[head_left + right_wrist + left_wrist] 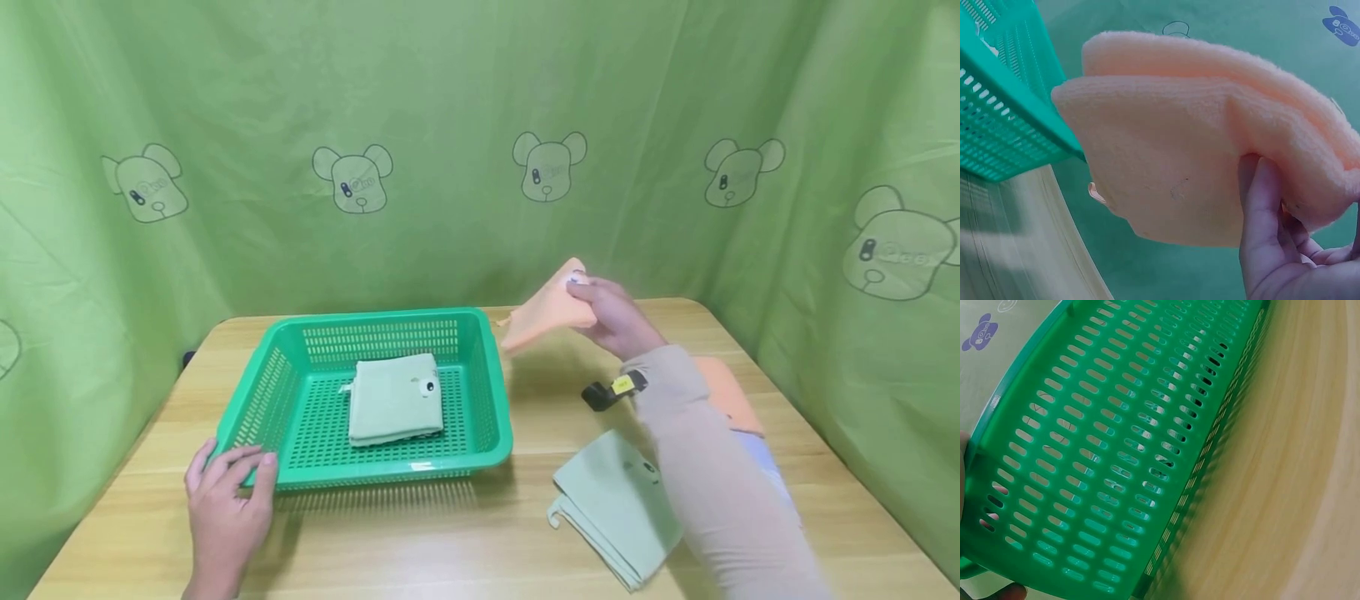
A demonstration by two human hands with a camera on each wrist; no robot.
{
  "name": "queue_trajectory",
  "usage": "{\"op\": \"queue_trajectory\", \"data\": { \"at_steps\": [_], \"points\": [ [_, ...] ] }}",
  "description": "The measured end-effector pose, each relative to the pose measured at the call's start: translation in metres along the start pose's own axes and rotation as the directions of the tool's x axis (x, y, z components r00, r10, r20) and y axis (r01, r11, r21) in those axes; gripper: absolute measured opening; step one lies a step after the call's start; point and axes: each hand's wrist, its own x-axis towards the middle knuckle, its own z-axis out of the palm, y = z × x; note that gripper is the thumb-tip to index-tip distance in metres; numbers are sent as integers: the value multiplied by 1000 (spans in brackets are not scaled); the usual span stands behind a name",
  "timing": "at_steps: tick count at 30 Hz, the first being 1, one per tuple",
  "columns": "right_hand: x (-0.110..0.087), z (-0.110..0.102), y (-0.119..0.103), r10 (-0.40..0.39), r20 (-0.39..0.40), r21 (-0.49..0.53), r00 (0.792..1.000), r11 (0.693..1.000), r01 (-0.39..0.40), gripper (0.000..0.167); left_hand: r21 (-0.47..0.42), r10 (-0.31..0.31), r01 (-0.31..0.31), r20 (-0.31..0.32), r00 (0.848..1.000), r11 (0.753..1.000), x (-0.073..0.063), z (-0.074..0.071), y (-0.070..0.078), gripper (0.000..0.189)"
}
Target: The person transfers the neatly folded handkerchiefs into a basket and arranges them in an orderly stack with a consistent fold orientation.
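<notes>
The right hand pinches a folded orange cloth by one end, its fingers closed on the fabric with no gap beyond the cloth's thickness. The cloth is raised above the counter, just beside the right rim of the green basket; contact with the rim cannot be confirmed. The left hand grips the basket's near left corner, its fingers bent at the rim.

Inside the basket, a folded pale green cloth lies flat on the floor, right of center. To the right of the basket, on the counter, lies a second green cloth, folded, beside the sleeve. Beyond the sleeve are another orange cloth and a bluish item, both partly hidden.

Step in hand, as judged: transfer of the held cloth to the basket. The next move calls for clearing the right rim, lowering the cloth beside or onto the green one, then releasing it.
</notes>
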Motion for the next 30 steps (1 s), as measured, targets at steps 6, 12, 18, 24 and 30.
{"op": "queue_trajectory", "data": {
  "at_steps": [6,12,18,24,30],
  "points": [
    [5,11,3,7,19,26,1000,1000,-7,38,6,19,-19,-20,1000,1000,-2,-2,-2,19],
    [3,8,3,-2,22,37,1000,999,1,46,-13,49,-49,-7,999,999,3,6,-4,16],
    [0,9,3,-15,50,14,999,1000,14,28,-18,54,-54,-14,998,998,5,11,-5,15],
    [10,28,6,-6,75,45,997,999,2,49,2,10,-10,-15,1000,1000,-1,4,-7,15],
    [11,37,9,-9,82,78,997,997,2,56,-5,26,-26,-14,1000,1000,-1,4,-7,15]
  ]
}}
